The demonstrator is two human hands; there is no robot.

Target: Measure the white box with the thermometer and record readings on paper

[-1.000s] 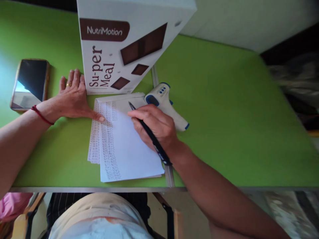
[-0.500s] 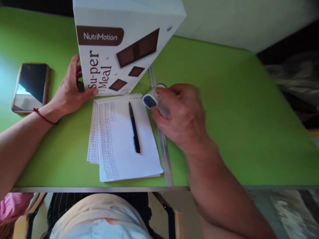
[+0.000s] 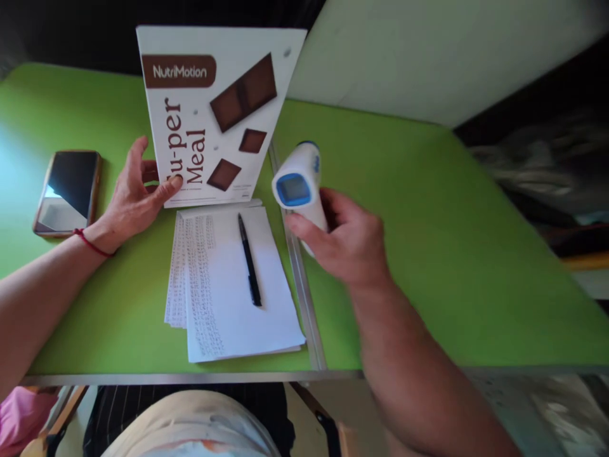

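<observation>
My left hand grips the lower left edge of a white NutriMotion box, thumb on its front and fingers behind. The box stands upright at the top edge of the papers. In my right hand is a white and blue infrared thermometer, held by its handle above the table, its small screen facing me. Below the box lie sheets of paper with columns of handwriting down their left side. A black pen rests on the top sheet.
On the left of the green table lies a phone with a reflective screen. A metal strip crosses the table right of the papers. A pale wall rises behind.
My right hand has turned the thermometer upright, its handle now in my grip and its screen towards me. The box's top face has gone from sight; my left hand still holds it.
</observation>
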